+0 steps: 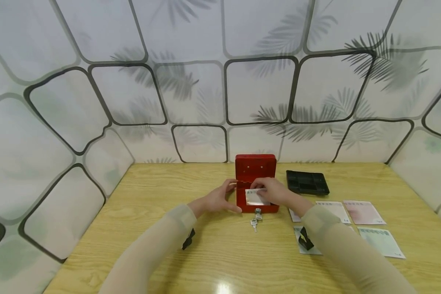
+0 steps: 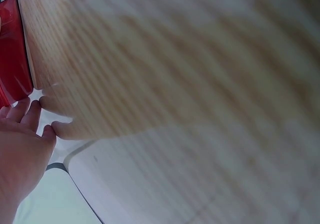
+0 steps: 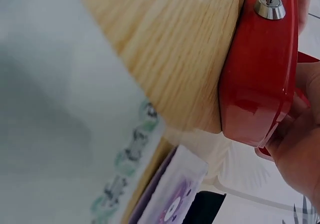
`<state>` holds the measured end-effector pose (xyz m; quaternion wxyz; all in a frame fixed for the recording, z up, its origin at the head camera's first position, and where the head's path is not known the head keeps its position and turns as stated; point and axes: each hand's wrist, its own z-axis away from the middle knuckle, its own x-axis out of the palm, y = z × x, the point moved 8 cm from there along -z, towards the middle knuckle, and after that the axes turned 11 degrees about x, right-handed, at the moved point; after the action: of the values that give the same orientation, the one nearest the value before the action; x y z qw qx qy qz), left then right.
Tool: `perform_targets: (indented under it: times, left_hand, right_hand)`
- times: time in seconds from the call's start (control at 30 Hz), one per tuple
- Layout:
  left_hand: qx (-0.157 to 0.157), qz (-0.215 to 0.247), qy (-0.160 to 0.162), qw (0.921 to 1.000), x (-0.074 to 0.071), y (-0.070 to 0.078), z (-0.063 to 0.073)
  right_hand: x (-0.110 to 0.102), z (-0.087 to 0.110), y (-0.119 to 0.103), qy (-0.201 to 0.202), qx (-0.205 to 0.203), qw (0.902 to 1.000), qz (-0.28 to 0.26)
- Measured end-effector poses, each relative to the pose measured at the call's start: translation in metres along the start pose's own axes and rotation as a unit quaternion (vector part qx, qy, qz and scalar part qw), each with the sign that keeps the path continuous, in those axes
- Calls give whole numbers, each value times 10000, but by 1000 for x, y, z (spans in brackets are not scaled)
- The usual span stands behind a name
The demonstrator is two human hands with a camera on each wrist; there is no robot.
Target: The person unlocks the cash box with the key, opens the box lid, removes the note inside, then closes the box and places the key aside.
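Observation:
A small red metal cash box point(image 1: 241, 201) stands with its lid point(image 1: 255, 165) raised at the back. Inside it lies a white note pad point(image 1: 255, 199) with a printed strip along its upper edge. My right hand point(image 1: 275, 192) reaches in over the box's right side, its curled fingers pinching the pad; the fingertips are partly hidden by the box wall in the right wrist view. My left hand point(image 1: 220, 199) rests against the box's left side, thumb and fingers spread apart. Keys point(image 1: 254, 223) hang from the lock point(image 1: 258, 211) at the front.
A black compartment tray point(image 1: 307, 183) lies right of the box. Several note pads are spread on the wooden table point(image 1: 220, 261) at the right, among them a pink pad point(image 1: 364, 212) and a green pad point(image 1: 382, 241). A patterned fabric wall point(image 1: 198, 143) borders the table.

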<state>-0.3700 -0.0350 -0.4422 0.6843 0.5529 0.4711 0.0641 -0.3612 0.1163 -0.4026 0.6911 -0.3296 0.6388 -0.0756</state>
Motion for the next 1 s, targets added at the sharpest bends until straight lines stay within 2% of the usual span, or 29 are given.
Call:
perform_targets:
  times: [0.13, 0.2, 0.37, 0.47, 0.63, 1.0]
  left_hand:
    - [-14, 14, -8, 10000, 0, 0, 0]
    - [-18, 10, -24, 10000, 1, 0, 0]
    - [-13, -26, -16, 10000, 0, 0, 1]
    - [-20, -20, -4, 10000, 0, 1, 1]
    - [10, 7, -2, 10000, 0, 0, 0]
    - [79, 49, -7, 10000, 0, 1, 0]
  right_hand:
    - [-9, 2, -1, 161, -61, 9996, -239]
    - [-15, 3, 0, 251, 41, 9992, -296]
    - [-38, 9, 0, 557, 273, 9970, -471]
    - [-54, 18, -1, 703, 160, 9955, -612]
    - [-68, 43, 5, 634, 149, 9946, -808]
    - [-75, 111, 33, 202, 455, 9946, -914]
